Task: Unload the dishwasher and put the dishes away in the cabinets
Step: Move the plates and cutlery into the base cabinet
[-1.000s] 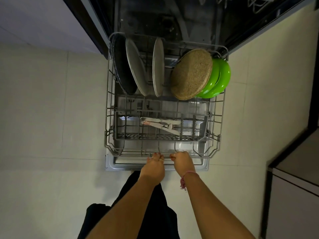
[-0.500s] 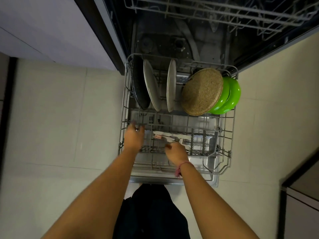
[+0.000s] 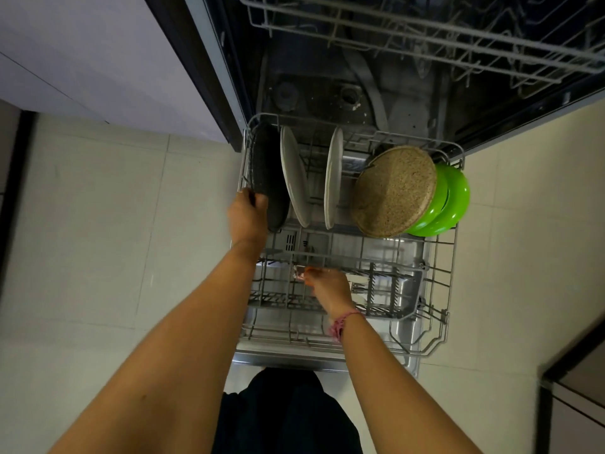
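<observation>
The lower rack (image 3: 438, 326) is pulled out over the open door, so its load is reachable: plates stand on edge in its back row. At that row's left end the left hand (image 3: 247, 217) grips the dark plate (image 3: 268, 178). Nearer the rack's front, the right hand (image 3: 329, 288) pinches a utensil (image 3: 298, 273) in the cutlery basket (image 3: 386, 298).

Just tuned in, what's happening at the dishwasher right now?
A person is unloading the pulled-out grey wire lower rack. Their left hand grips the rim of the dark round plate at the rack's left end. Their right hand reaches into the grey cutlery basket, pinching a utensil there. Two white plates, a speckled tan round plate and green bowls stand in the rack.
</observation>
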Available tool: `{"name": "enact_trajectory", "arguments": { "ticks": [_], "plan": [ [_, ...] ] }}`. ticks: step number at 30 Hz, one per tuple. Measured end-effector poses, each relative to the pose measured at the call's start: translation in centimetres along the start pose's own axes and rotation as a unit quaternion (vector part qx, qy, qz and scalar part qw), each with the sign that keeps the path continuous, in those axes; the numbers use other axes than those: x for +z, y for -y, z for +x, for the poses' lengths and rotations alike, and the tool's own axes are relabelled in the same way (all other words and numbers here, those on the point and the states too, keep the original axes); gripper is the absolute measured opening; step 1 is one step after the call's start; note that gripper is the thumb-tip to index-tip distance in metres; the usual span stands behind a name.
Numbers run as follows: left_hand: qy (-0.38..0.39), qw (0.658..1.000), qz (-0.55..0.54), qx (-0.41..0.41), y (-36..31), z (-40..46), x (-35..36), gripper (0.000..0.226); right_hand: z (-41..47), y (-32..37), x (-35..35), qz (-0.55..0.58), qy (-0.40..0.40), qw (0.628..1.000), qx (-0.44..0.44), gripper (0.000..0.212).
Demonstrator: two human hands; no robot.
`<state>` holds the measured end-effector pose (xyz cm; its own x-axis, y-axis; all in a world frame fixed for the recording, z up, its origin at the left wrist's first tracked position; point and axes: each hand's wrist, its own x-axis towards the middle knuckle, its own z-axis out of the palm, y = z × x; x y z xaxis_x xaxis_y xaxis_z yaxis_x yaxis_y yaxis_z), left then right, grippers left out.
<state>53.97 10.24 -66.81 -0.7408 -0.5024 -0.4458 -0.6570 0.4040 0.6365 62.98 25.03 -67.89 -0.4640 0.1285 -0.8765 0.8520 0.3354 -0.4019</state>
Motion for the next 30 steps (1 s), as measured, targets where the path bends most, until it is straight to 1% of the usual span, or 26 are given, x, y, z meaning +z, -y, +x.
{"name": "enact_trajectory", "arguments": {
  "ticks": [2,5,7,9,11,13,15,17,18,20,21,22,26,30],
  "plan": [
    [-0.034,0.999,-0.031,0.006,0.5,-1.1,-1.4,0.024,0.1,0.3,-0.1,0.024,-0.001,1.000,0.010,0.021],
    [-0.070,0.993,-0.098,0.011,1.9,-3.7,-4.0,0.025,0.3,1.4,-0.7,0.117,-0.003,0.993,0.015,0.021],
    [-0.094,0.988,-0.126,-0.005,2.7,-5.3,-5.4,0.029,0.7,2.3,-1.2,0.178,-0.003,0.984,0.021,0.019],
    [-0.108,0.982,-0.150,-0.042,3.8,-6.9,-6.7,0.030,0.9,3.1,-1.2,0.207,-0.008,0.978,0.028,0.019],
    [-0.097,0.972,-0.194,-0.093,5.7,-8.0,-7.3,0.033,1.1,4.0,-1.3,0.232,-0.023,0.972,0.024,0.019],
    [-0.060,0.955,-0.251,-0.147,7.9,-9.1,-7.3,0.039,1.1,4.9,-1.4,0.285,-0.032,0.958,0.020,0.019],
    [-0.024,0.926,-0.320,-0.198,10.1,-10.2,-6.9,0.041,1.5,5.5,-1.4,0.357,-0.019,0.933,0.033,0.017],
    [-0.016,0.889,-0.385,-0.247,11.9,-11.3,-6.4,0.040,2.3,6.0,-1.0,0.428,0.020,0.901,0.064,0.013],
    [-0.012,0.875,-0.404,-0.266,12.9,-11.7,-5.9,0.042,2.7,6.2,-0.6,0.460,0.043,0.884,0.078,0.014],
    [-0.002,0.855,-0.424,-0.298,14.4,-12.4,-5.2,0.052,4.0,6.8,0.0,0.503,0.057,0.857,0.099,0.030],
    [0.005,0.849,-0.427,-0.311,14.9,-12.6,-4.8,0.056,4.6,7.1,0.3,0.517,0.057,0.847,0.106,0.036],
    [0.013,0.846,-0.425,-0.321,15.3,-12.7,-4.5,0.059,5.2,7.4,0.5,0.525,0.055,0.842,0.112,0.037],
    [0.043,0.842,-0.414,-0.342,15.8,-12.8,-3.2,0.064,6.9,8.0,1.4,0.521,0.049,0.842,0.132,0.025],
    [0.068,0.842,-0.413,-0.341,15.3,-13.0,-2.4,0.062,6.6,8.3,1.2,0.566,0.071,0.812,0.126,0.029]
  ]
}}
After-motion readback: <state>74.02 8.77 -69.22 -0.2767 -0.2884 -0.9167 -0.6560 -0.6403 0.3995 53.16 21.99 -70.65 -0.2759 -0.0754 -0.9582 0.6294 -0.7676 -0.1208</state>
